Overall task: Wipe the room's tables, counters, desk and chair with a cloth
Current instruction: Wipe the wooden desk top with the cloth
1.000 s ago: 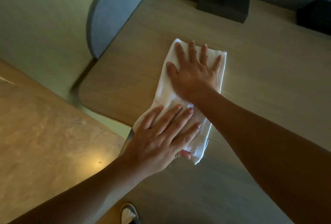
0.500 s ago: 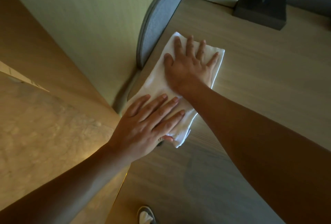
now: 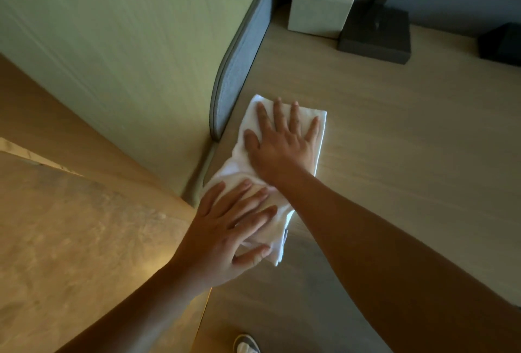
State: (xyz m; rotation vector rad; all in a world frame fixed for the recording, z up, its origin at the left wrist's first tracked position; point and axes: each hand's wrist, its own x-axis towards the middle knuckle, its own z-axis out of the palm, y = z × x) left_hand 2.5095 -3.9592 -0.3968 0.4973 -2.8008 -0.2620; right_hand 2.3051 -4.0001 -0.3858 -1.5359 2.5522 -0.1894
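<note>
A folded white cloth [image 3: 235,165] lies on the light wooden desk [image 3: 408,155], close to the desk's left edge and the foot of a grey padded panel [image 3: 239,65]. My right hand [image 3: 282,144] presses flat on the cloth's far half, fingers spread. My left hand [image 3: 225,237] presses flat on its near half, with the thumb at the cloth's near edge. Both forearms reach in from the bottom of the view. The middle of the cloth is hidden under my hands.
A tissue box [image 3: 318,11] and a dark square lamp base [image 3: 375,33] stand at the desk's back, with another dark object [image 3: 504,42] at the far right. A marble-look counter [image 3: 70,239] adjoins on the left. A shoe [image 3: 246,344] shows below.
Both hands have slid the cloth leftward across the desk until it sits against the grey panel and the left edge. My view has shifted left and slightly farther back.
</note>
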